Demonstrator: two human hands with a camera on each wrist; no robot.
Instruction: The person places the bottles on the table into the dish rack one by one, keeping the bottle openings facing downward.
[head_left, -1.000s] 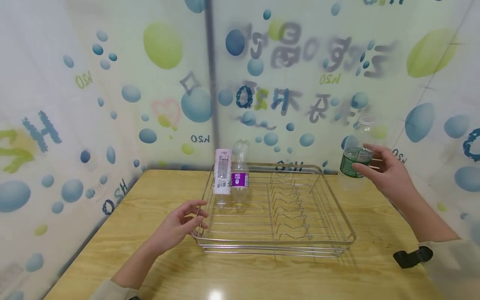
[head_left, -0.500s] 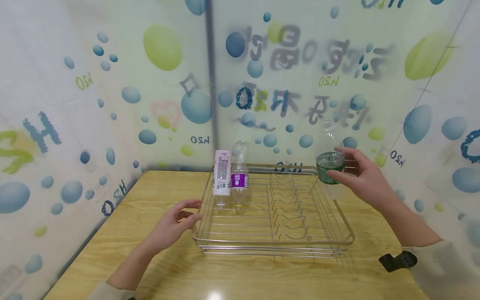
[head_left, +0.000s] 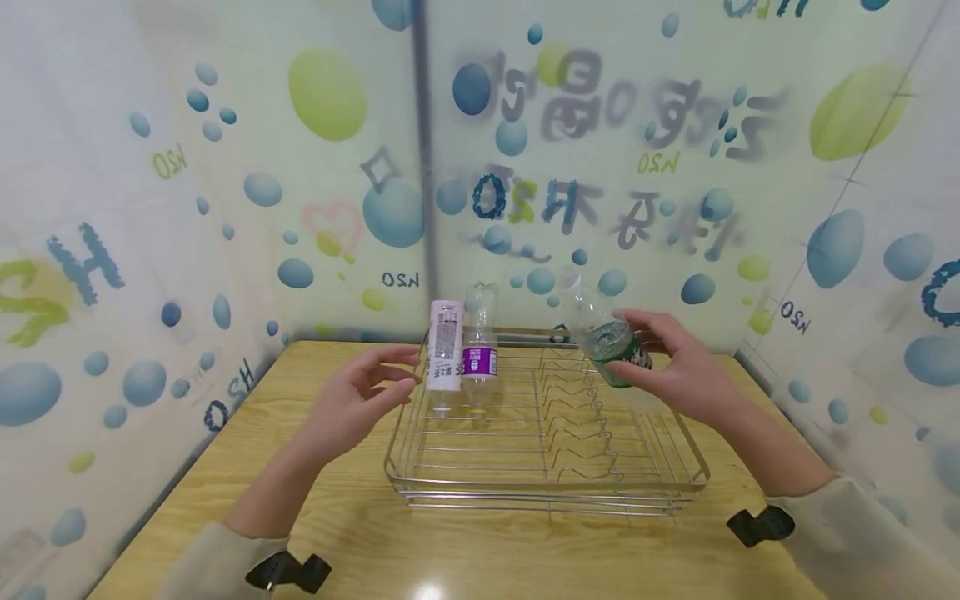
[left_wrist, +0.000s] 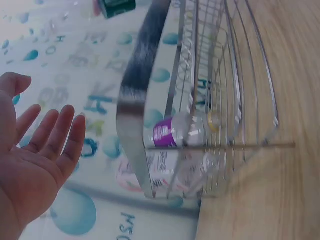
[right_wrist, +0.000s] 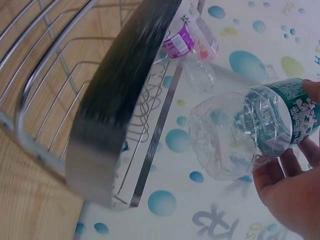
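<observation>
My right hand [head_left: 686, 371] grips a clear plastic bottle [head_left: 611, 342] with a green label, above the right part of a wire dish rack [head_left: 547, 483]. The bottle tilts, its neck toward the upper left; its base [right_wrist: 220, 137] faces the right wrist camera. By the rack's left side, my left hand [head_left: 356, 404] holds nothing, fingers loosely bent and apart, palm showing in the left wrist view. Inside the rack at left, a bottle with a pale pink label [head_left: 446, 346] and a clear bottle with a purple label [head_left: 480, 362] stand side by side, apparently upside down.
The rack has a row of bent wire dividers [head_left: 585, 417] in its middle and a raised metal rim [left_wrist: 135, 95]. It stands on a wooden table [head_left: 480, 558]. Printed curtains [head_left: 337, 167] enclose the table at the back and both sides.
My right hand has carried the green-labelled bottle leftward, from beside the rack to over it, and the bottle has gone from upright to tilted. My left hand has risen slightly. The two racked bottles stay put.
</observation>
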